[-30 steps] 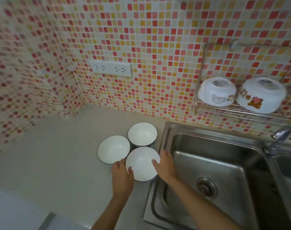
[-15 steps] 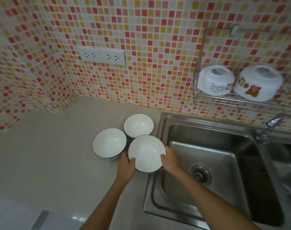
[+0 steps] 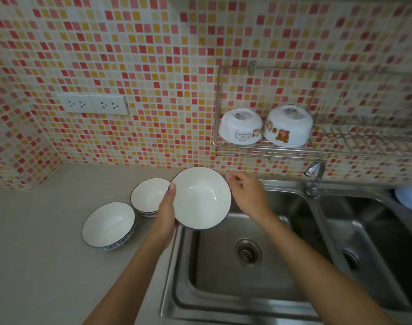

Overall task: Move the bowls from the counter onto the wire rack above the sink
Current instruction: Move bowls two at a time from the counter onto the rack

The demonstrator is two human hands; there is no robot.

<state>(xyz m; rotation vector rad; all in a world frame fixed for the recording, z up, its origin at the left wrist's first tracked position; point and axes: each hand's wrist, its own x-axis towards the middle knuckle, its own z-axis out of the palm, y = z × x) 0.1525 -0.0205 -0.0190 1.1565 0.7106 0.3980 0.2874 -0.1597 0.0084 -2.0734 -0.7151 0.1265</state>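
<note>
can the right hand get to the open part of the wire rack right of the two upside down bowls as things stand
Probably yes. The right hand is off the lifted bowl, which the left hand holds. Only the faucet stands between it and the wire rack, off to one side.

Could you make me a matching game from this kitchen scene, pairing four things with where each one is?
Things:
1. lifted bowl
2. nearest counter bowl
3. bear-print bowl
4. tap

Places:
A. upside down on the wire rack
B. behind the sink, between its basins
C. in the left hand, over the sink's edge
D. upright on the counter

Pairs: 1-C, 2-D, 3-A, 4-B
</note>
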